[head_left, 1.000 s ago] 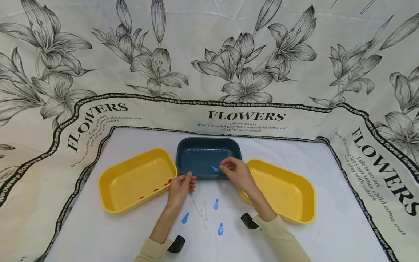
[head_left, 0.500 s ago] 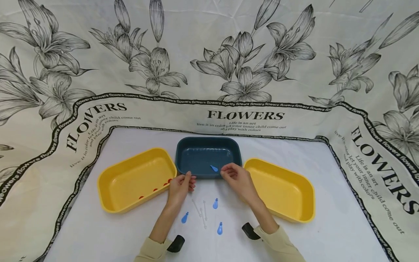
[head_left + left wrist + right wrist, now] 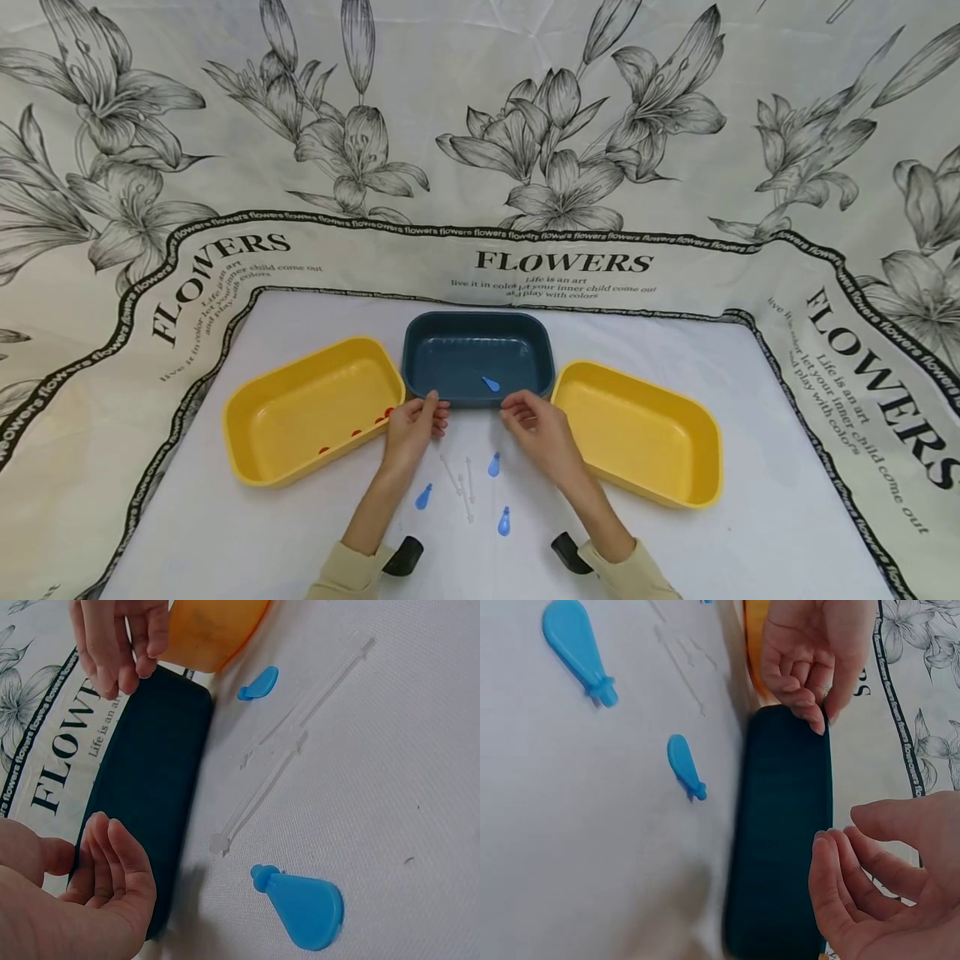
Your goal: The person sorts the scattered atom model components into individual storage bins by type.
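Observation:
My left hand (image 3: 408,433) holds the front left rim of the dark blue tray (image 3: 457,362), thumb at the rim and fingers against the outer wall. Inside that tray lies a blue teardrop-shaped plastic piece (image 3: 491,383) with a small knobbed neck. Just in front of the tray's right corner hovers my right hand (image 3: 543,429), its fingers loosely bent around nothing, as the right wrist view also shows. On the white cloth below are more such pieces: one nearer the tray (image 3: 494,465), a left piece (image 3: 423,497) and a front piece (image 3: 504,522).
Thin translucent sticks (image 3: 470,483) lie between the forearms. A yellow tray (image 3: 300,408) with several small red pieces (image 3: 324,451) along its front wall stands at left. Another yellow tray (image 3: 645,433) stands at right. A flower-printed cloth (image 3: 562,192) rises behind.
My right hand has drawn back from over the dark blue tray to just in front of its rim, leaving the blue piece inside. My left hand has stayed at the rim.

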{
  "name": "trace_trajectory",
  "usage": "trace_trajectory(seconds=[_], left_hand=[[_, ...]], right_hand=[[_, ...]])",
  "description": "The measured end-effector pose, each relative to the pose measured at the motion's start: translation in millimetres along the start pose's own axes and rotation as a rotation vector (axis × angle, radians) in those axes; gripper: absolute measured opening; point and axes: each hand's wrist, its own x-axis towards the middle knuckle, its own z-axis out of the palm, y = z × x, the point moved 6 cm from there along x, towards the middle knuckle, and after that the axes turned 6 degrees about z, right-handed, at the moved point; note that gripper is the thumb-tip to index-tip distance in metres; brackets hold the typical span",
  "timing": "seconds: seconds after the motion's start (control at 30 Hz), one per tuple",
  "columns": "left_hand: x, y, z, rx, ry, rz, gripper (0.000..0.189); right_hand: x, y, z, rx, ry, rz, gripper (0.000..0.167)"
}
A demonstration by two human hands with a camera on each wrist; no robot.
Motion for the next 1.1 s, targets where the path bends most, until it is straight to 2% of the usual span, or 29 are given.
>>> trace_trajectory(seconds=[0.37, 0.6, 1.1], left_hand=[[0.0, 0.3, 0.0, 0.015, -0.003, -0.006, 0.038], [0.7, 0.0, 0.0, 0.019, 0.002, -0.001, 0.037], [-0.1, 1.0, -0.4, 0.005, -0.009, 0.006, 0.039]], right_hand=[[-16.4, 5.3, 14.9, -0.026, -0.024, 0.001, 0.013], [-23.1, 14.1, 25.7, -0.021, -0.053, 0.036, 0.012], [-34.7, 29.8, 34.6, -0.028, -0.083, 0.067, 0.016]])
